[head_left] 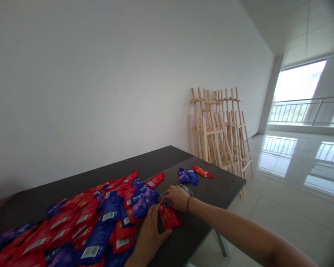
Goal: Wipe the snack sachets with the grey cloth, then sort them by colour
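A red pouch (169,217) with an orange picture lies flat near the table's front edge. My right hand (177,197), with a red string at the wrist, is closed on a crumpled grey cloth (187,190) pressed over the upper end of that pouch. Fingers and thumb apart, my left hand (150,231) rests at the pouch's left side, its fingertips at the upper corner and the thumb by the lower left edge. Just left of it spreads a loose heap of red pouches (61,218) and blue-purple pouches (110,206).
Farther right on the dark table (219,185) lie a couple of blue pouches (187,176) and a red-orange pouch (202,171). Wooden easels (215,129) lean against the white wall behind the table. The glossy tiled floor (281,193) runs toward a railing.
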The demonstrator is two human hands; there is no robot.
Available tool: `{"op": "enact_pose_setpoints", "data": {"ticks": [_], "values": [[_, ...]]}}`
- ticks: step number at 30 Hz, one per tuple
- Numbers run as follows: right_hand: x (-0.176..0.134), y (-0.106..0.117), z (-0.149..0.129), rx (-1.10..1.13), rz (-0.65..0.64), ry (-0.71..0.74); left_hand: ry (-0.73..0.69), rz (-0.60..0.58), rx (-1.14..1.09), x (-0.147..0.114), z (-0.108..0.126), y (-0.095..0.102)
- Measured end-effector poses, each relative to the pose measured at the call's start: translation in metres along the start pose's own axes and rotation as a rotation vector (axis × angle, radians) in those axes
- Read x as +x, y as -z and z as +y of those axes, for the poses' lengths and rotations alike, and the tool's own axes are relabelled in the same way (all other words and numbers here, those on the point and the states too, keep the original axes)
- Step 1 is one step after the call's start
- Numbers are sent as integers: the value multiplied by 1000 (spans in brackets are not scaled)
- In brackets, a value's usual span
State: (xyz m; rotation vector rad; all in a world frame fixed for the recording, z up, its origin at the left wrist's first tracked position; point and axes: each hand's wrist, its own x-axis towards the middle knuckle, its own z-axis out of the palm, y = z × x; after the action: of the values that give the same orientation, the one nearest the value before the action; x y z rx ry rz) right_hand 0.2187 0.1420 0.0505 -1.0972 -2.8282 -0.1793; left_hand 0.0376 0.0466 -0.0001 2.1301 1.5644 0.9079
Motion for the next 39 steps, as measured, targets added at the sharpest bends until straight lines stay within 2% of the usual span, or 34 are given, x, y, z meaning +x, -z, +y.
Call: {"op": "enact_pose_setpoints", "data": {"ticks": [3, 7, 11, 14, 19, 23, 28, 33, 35, 39], "values": [[-15, 4, -10, 19, 7, 108, -28, 15, -10, 0, -3, -1], [-55, 12, -20, 150, -6, 257, -99, 18, -16, -2, -6, -2], [-76, 15, -21, 209, -6, 261, -127, 26, -8, -1, -6, -2], [-58, 12, -15, 133, 6, 155, -86, 10, 2, 0, -3, -1], [-3, 5, -8, 17, 0, -27, -66, 6, 11, -1, 1, 2], [9, -1, -14, 15, 38, 2, -51, 14, 47, -2, 3, 3], [-33, -1, -15, 110, 46, 100, -67, 17, 65, -3, 2, 4], [-76, 4, -3, 203, 24, 186, -70, -7, 170, -3, -3, 1], [-80, 6, 5, 232, 25, 127, -81, -18, 260, -2, 4, 1], [-70, 3, 17, 199, 62, -207, -73, -102, 508, 8, 40, 5]]}}
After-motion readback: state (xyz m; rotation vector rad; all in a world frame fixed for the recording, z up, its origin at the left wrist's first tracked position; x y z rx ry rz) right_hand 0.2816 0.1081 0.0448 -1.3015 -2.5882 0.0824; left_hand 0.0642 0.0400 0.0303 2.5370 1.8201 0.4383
